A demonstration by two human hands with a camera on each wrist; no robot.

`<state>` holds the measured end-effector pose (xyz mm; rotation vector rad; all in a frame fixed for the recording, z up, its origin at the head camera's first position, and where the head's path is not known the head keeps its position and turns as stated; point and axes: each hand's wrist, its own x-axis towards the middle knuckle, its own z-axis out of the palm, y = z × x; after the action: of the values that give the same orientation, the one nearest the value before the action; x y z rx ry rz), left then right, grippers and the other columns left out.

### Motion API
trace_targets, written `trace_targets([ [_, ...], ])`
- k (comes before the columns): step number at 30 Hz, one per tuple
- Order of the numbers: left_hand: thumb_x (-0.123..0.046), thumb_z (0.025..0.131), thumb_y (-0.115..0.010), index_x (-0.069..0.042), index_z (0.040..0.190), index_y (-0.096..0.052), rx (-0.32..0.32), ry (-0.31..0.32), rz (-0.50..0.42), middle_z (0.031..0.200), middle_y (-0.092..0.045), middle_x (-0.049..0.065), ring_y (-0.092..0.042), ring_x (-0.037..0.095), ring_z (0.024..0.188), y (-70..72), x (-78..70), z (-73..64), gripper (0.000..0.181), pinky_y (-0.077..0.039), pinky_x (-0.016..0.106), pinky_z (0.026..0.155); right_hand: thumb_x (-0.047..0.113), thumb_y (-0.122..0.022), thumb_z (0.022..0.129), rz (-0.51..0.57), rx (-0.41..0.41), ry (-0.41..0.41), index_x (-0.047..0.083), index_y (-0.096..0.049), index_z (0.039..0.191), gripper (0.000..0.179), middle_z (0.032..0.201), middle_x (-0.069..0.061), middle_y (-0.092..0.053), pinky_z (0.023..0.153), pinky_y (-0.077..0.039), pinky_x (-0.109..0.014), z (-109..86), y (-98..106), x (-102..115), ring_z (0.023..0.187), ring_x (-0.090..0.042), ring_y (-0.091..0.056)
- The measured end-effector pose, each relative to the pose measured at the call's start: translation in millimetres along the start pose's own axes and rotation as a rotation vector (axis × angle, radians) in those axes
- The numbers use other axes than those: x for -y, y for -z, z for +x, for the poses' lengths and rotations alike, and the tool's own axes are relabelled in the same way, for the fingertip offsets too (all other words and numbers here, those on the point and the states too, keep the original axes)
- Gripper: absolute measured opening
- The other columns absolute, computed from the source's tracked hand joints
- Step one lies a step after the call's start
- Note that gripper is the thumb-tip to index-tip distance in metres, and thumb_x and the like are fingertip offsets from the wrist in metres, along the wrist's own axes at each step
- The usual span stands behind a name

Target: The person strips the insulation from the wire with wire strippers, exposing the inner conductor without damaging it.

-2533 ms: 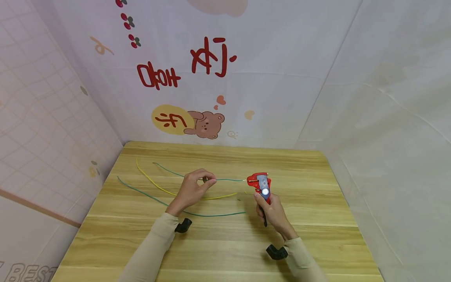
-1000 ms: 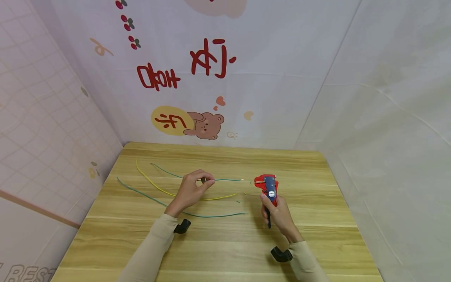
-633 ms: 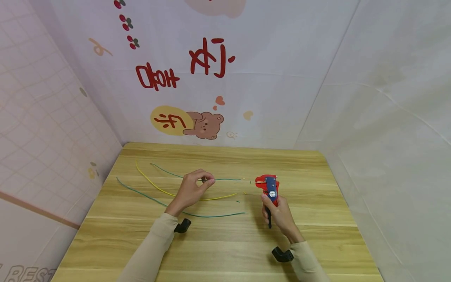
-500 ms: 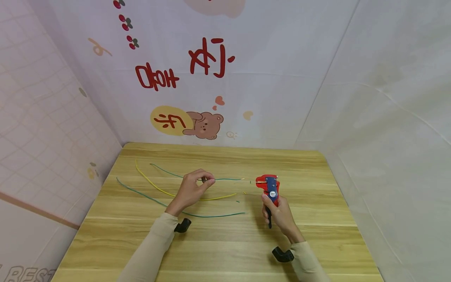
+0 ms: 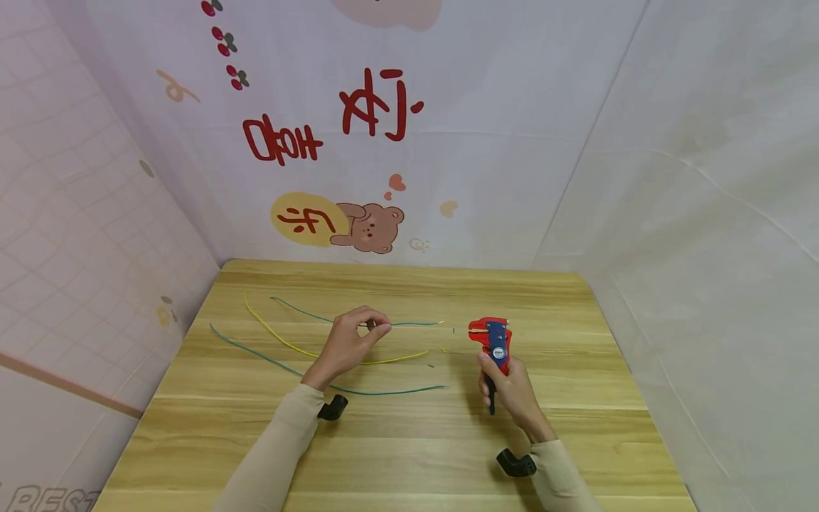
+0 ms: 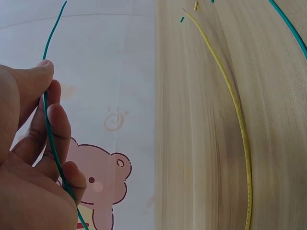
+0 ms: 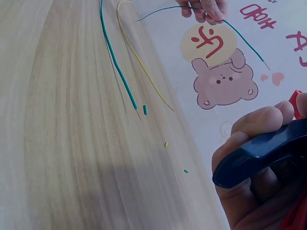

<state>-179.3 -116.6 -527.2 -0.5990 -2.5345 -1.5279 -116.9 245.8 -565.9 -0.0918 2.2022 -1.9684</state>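
My left hand (image 5: 348,343) pinches a green wire (image 5: 416,323) between thumb and forefinger, part way along it. The right part of that wire points toward the tool and ends in a bare tip, seen in the right wrist view as thin copper-coloured strands (image 7: 267,66). My right hand (image 5: 514,392) grips the handles of a red and blue wire stripper (image 5: 497,341), its head turned left, apart from the wire end. In the left wrist view the wire (image 6: 50,129) runs across the left palm. The lower handle (image 7: 249,158) shows in the right wrist view.
On the wooden table (image 5: 397,455) lie a yellow wire (image 5: 275,333) and another green wire (image 5: 384,392), both with bare right ends. Small cut bits lie nearby: a green piece (image 5: 453,330), a yellow piece (image 5: 443,349) and another green piece (image 5: 431,365). Printed cloth walls (image 5: 499,142) surround the table.
The wire stripper has moved right, away from the held wire's end, which it was close to earlier. A small green bit now lies between them. My left hand has hardly moved.
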Motion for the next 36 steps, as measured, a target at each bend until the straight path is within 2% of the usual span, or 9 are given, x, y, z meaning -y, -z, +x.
trace_targets([
  [3, -0.019, 0.108, -0.079, -0.012, 0.111, -0.084, 0.006, 0.011, -0.007, 0.103, -0.079, -0.001, -0.067, 0.014, 0.094, -0.4, 1.4, 0.1, 0.010, -0.060, 0.061, 0.091, 0.036, -0.057, 0.120, 0.004, 0.001, 0.008, -0.011, -0.059, 0.095, 0.054, 0.064, -0.002, -0.061, 0.048, -0.056, -0.036, -0.7, 0, -1, 0.049, -0.013, -0.060],
  [8, -0.019, 0.108, -0.079, -0.018, 0.109, -0.084, 0.001, 0.013, -0.005, 0.103, -0.079, -0.002, -0.067, 0.013, 0.094, -0.9, 3.6, 0.1, 0.005, -0.061, 0.060, 0.090, 0.035, -0.056, 0.121, 0.013, 0.001, 0.011, -0.013, -0.059, 0.097, 0.054, 0.065, -0.002, -0.062, 0.048, -0.057, -0.035, -2.8, 2, -4, 0.050, -0.013, -0.061],
  [15, -0.019, 0.108, -0.079, -0.008, 0.111, -0.085, -0.003, 0.006, -0.007, 0.103, -0.079, -0.001, -0.067, 0.012, 0.094, -3.5, 8.3, 1.0, 0.012, -0.060, 0.057, 0.090, 0.037, -0.056, 0.121, 0.023, -0.005, 0.000, -0.012, -0.058, 0.100, 0.053, 0.066, -0.001, -0.063, 0.049, -0.057, -0.036, -6.2, 3, -7, 0.050, -0.014, -0.062],
  [19, -0.017, 0.107, -0.080, -0.008, 0.112, -0.085, -0.007, -0.002, -0.005, 0.102, -0.080, 0.000, -0.067, 0.012, 0.093, -4.6, 10.7, 1.5, 0.012, -0.060, 0.058, 0.089, 0.037, -0.057, 0.120, 0.031, -0.010, -0.008, -0.004, -0.060, 0.097, 0.047, 0.066, -0.002, -0.063, 0.051, -0.058, -0.035, -7.4, 3, -8, 0.051, -0.014, -0.063],
  [25, -0.018, 0.107, -0.081, -0.012, 0.110, -0.085, -0.018, -0.007, 0.012, 0.101, -0.080, -0.001, -0.067, 0.010, 0.092, -5.2, 13.5, 1.8, 0.008, -0.060, 0.041, 0.088, 0.037, -0.057, 0.121, 0.035, -0.011, -0.010, 0.005, -0.063, 0.096, 0.041, 0.068, -0.002, -0.065, 0.054, -0.061, -0.036, -8.9, 3, -10, 0.053, -0.015, -0.065],
  [28, -0.018, 0.107, -0.081, -0.014, 0.109, -0.085, -0.020, -0.001, 0.016, 0.102, -0.080, -0.002, -0.067, 0.011, 0.093, -4.7, 14.8, 2.1, 0.006, -0.060, 0.043, 0.089, 0.037, -0.057, 0.120, 0.035, -0.009, -0.013, 0.004, -0.064, 0.098, 0.040, 0.069, -0.001, -0.067, 0.058, -0.063, -0.036, -9.7, 3, -10, 0.055, -0.015, -0.068],
  [32, -0.017, 0.107, -0.080, -0.016, 0.109, -0.085, -0.018, 0.007, 0.005, 0.101, -0.080, -0.001, -0.068, 0.013, 0.093, -3.8, 16.7, 3.1, 0.006, -0.061, 0.054, 0.091, 0.036, -0.057, 0.120, 0.042, 0.010, -0.014, -0.002, -0.063, 0.101, 0.043, 0.073, -0.002, -0.070, 0.063, -0.067, -0.038, -10.5, 3, -10, 0.059, -0.016, -0.072],
  [36, -0.017, 0.107, -0.080, -0.017, 0.109, -0.085, -0.014, 0.016, -0.001, 0.102, -0.080, 0.000, -0.069, 0.016, 0.094, -3.4, 19.2, 4.9, 0.005, -0.061, 0.055, 0.091, 0.035, -0.056, 0.121, 0.043, 0.031, -0.008, -0.016, -0.060, 0.107, 0.053, 0.074, -0.001, -0.072, 0.068, -0.069, -0.040, -11.0, 2, -10, 0.063, -0.016, -0.075],
])
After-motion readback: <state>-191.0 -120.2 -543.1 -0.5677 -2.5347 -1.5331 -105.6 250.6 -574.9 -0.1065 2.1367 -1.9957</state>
